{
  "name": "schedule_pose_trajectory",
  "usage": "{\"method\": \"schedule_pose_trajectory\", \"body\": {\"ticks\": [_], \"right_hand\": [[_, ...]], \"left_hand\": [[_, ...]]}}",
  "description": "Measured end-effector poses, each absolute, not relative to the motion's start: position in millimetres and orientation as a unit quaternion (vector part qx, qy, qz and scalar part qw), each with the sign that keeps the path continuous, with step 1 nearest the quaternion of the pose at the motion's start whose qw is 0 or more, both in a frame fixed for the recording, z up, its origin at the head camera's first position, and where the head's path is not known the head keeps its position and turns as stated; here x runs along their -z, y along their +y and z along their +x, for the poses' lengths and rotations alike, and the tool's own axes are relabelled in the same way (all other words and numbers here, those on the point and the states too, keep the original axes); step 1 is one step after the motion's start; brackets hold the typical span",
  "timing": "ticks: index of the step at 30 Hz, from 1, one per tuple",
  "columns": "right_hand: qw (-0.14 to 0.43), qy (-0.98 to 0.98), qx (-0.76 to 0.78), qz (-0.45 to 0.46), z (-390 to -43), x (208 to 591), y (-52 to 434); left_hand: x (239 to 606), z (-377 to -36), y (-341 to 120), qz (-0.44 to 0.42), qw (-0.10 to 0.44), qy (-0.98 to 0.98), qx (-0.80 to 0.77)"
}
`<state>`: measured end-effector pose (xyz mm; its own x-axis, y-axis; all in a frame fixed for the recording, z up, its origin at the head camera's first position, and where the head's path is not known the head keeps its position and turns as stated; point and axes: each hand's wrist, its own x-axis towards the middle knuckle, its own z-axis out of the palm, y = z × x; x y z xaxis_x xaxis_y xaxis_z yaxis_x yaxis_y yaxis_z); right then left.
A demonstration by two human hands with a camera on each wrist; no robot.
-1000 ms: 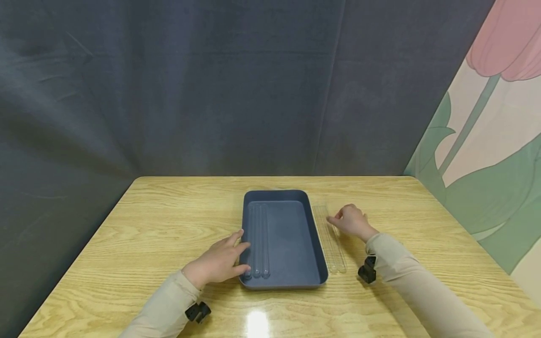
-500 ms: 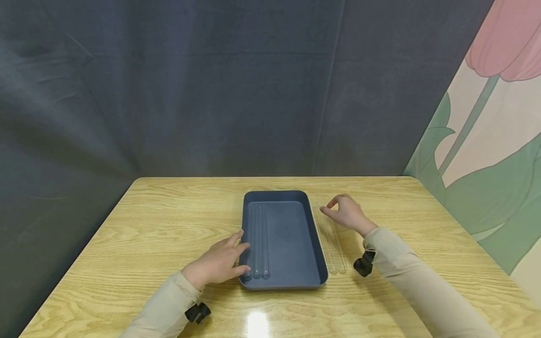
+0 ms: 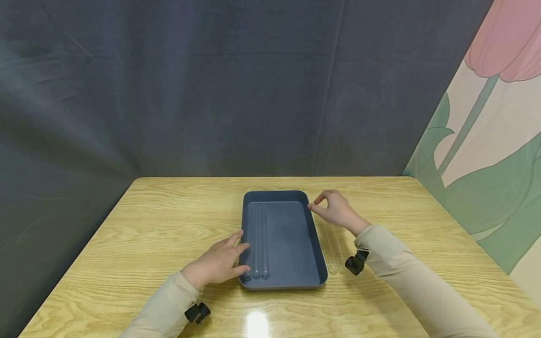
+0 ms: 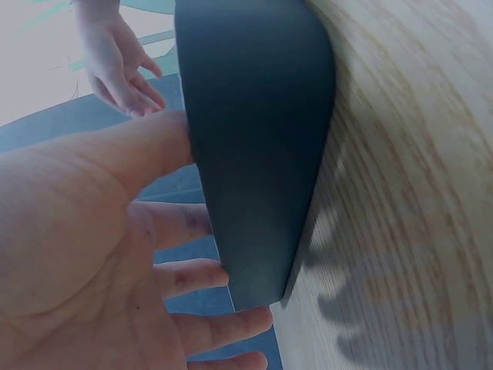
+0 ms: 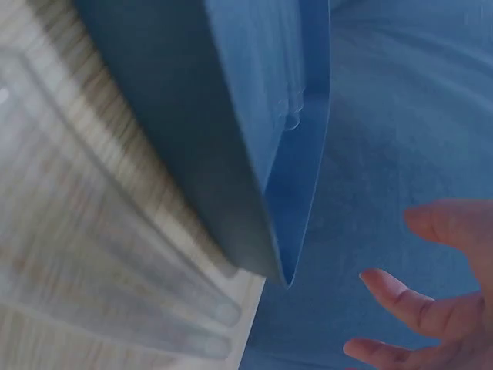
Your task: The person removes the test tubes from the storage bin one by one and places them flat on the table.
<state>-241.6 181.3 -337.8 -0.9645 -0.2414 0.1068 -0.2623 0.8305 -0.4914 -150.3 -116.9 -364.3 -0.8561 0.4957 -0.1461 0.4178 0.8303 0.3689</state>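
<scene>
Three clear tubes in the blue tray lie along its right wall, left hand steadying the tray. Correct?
Not quite. In the head view the clear tubes lie along the left wall of the blue tray, beside the left hand steadying it.

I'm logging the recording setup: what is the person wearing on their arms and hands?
Both arms wear long beige sleeves: left sleeve, right sleeve. A small black device sits at each wrist: left device, right device. The left hand and right hand are bare, without gloves.
</scene>
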Motion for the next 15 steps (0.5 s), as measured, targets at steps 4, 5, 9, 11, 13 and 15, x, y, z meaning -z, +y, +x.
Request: {"method": "schedule_pose_trajectory", "body": {"ticks": [4, 5, 9, 11, 13, 15], "right_hand": [[0.012, -0.953, -0.269, 0.137, -239.7, 334.7, 174.8], [0.010, -0.952, -0.271, 0.139, -239.3, 334.0, 173.4], [0.007, -0.948, -0.281, 0.146, -237.9, 331.8, 167.1], [0.008, -0.948, -0.281, 0.151, -237.0, 331.1, 163.4], [0.007, -0.947, -0.283, 0.154, -236.2, 330.7, 158.9], [0.008, -0.946, -0.282, 0.158, -236.2, 330.8, 154.4]], "left_hand": [[364.2, -150.0, -116.8, 0.238, 0.122, 0.949, -0.165], [364.1, -150.0, -116.8, 0.238, 0.123, 0.949, -0.164], [364.0, -150.2, -116.4, 0.240, 0.123, 0.949, -0.164], [363.8, -150.2, -116.3, 0.241, 0.123, 0.949, -0.164], [363.8, -150.2, -116.3, 0.242, 0.122, 0.949, -0.163], [364.0, -150.3, -116.4, 0.241, 0.122, 0.949, -0.163]]}}
